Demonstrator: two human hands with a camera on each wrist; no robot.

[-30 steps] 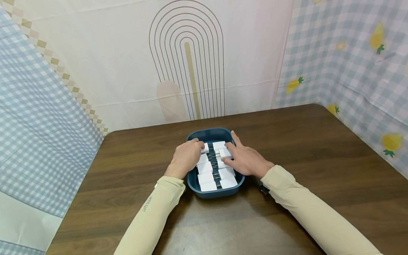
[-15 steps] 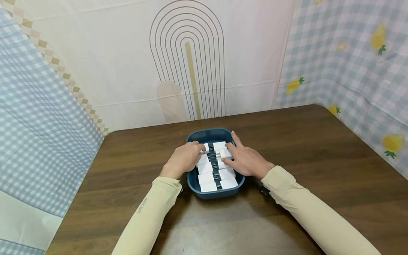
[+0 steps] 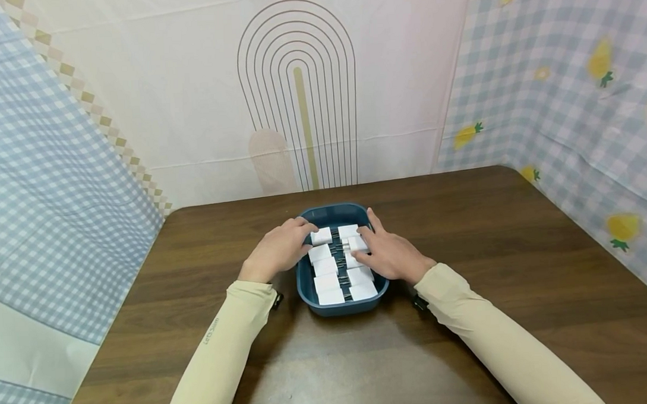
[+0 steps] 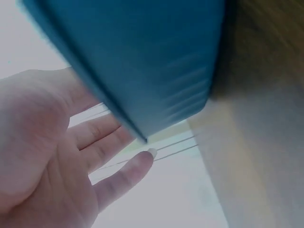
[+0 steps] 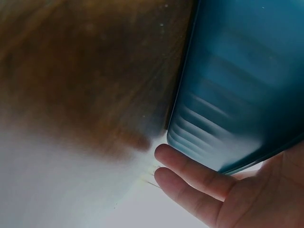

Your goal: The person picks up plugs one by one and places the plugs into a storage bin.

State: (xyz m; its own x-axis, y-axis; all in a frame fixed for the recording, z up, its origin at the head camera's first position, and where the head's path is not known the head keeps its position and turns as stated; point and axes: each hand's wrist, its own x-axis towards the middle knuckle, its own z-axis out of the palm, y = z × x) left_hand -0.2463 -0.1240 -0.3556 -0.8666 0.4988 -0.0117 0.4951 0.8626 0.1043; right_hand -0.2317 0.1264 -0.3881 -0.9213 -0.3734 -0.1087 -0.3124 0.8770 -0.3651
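A dark blue bin (image 3: 343, 308) on the table holds white plug adapters in two columns, their metal prongs pointing inward. My left hand (image 3: 279, 248) hangs over the bin's left rim, its fingers spread apart beside the far-left plug adapter (image 3: 322, 236). In the left wrist view that hand (image 4: 61, 142) shows loose fingers outside the bin wall (image 4: 147, 71). My right hand (image 3: 392, 253) reaches over the right rim and pinches a plug adapter (image 3: 359, 243) between thumb and finger, above the right column. The right wrist view shows other fingers (image 5: 190, 175) outside the bin wall (image 5: 247, 95).
The brown wooden table (image 3: 197, 260) extends around the bin on all sides. A patterned cloth (image 3: 404, 74) hangs behind the table, with checked cloth (image 3: 43, 146) at the sides.
My left hand has let go of the far-left plug adapter and drawn back to the left, its fingers spreading. The right hand keeps its place with its plug adapter.
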